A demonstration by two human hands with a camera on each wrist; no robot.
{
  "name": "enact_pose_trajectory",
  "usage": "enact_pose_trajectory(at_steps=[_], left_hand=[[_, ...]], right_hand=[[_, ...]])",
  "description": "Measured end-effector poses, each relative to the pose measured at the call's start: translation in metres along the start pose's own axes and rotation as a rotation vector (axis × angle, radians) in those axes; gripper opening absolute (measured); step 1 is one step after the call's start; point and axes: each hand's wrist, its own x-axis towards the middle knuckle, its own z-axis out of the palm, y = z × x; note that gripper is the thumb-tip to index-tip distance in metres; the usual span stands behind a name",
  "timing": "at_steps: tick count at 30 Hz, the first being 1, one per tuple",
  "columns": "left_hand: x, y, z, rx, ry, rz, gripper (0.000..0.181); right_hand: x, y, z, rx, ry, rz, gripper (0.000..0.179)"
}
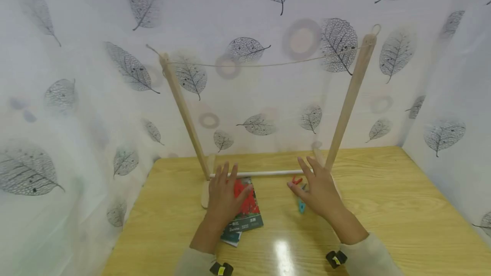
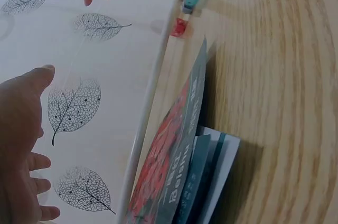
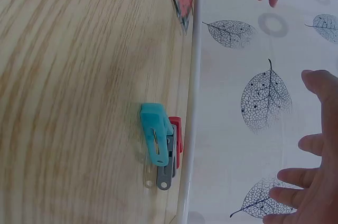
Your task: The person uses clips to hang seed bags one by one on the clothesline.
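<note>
Fingers spread, my left hand point(image 1: 223, 197) is held over the left end of a white rod point(image 1: 268, 173) and overlaps a packet with red flowers point(image 1: 251, 221) in the head view. More dark green and white packets point(image 2: 222, 152) lie beneath that one. My right hand point(image 1: 324, 191), also empty with fingers extended, is above the rod's right end. Close to its thumb lie three clothespins: a teal clothespin point(image 3: 153, 129), a grey clothespin point(image 3: 165, 174) and a red clothespin point(image 3: 178, 137). In the head view the right hand partly covers them.
The rod joins two wooden posts, a left post point(image 1: 185, 112) and a right post point(image 1: 350, 101). A thin string point(image 1: 264, 65) hangs between their tops. A leaf-print curtain point(image 1: 245, 101) encloses the back and sides of the wood-grain table point(image 1: 391, 225).
</note>
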Motion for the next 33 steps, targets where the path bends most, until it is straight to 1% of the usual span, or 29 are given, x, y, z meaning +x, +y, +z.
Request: enact_pose_trajectory(at_steps=[3, 7, 10, 17, 18, 21, 25, 29, 33], left_hand=[[-0.001, 0.001, 0.002, -0.026, -0.003, -0.020, 0.083], [-0.004, 0.000, 0.003, -0.032, -0.011, -0.037, 0.082], [-0.006, 0.000, 0.004, -0.032, -0.004, -0.034, 0.081], [-0.008, -0.004, 0.004, -0.094, -0.003, -0.078, 0.082], [-0.008, -0.005, 0.004, -0.092, -0.002, -0.080, 0.083], [-0.009, -0.005, 0.004, -0.083, -0.021, -0.109, 0.085], [-0.009, -0.006, 0.007, -0.054, -0.048, -0.163, 0.088], [-0.010, -0.005, 0.010, -0.039, -0.057, -0.203, 0.089], [-0.010, -0.005, 0.013, -0.054, -0.057, -0.238, 0.089]], right_hand=[[0.000, 0.003, 0.001, 0.021, 0.027, -0.001, 0.082], [-0.002, 0.001, 0.002, 0.053, 0.038, 0.003, 0.079], [-0.004, 0.001, 0.002, 0.071, 0.034, 0.008, 0.076], [-0.008, 0.003, 0.005, 0.106, 0.011, 0.037, 0.068], [-0.009, 0.003, 0.006, 0.106, 0.004, 0.041, 0.068], [-0.011, 0.004, 0.009, 0.112, -0.017, 0.057, 0.066], [-0.013, 0.005, 0.012, 0.115, -0.041, 0.074, 0.063], [-0.014, 0.005, 0.015, 0.120, -0.042, 0.082, 0.060], [-0.016, 0.006, 0.019, 0.135, -0.054, 0.100, 0.058]])
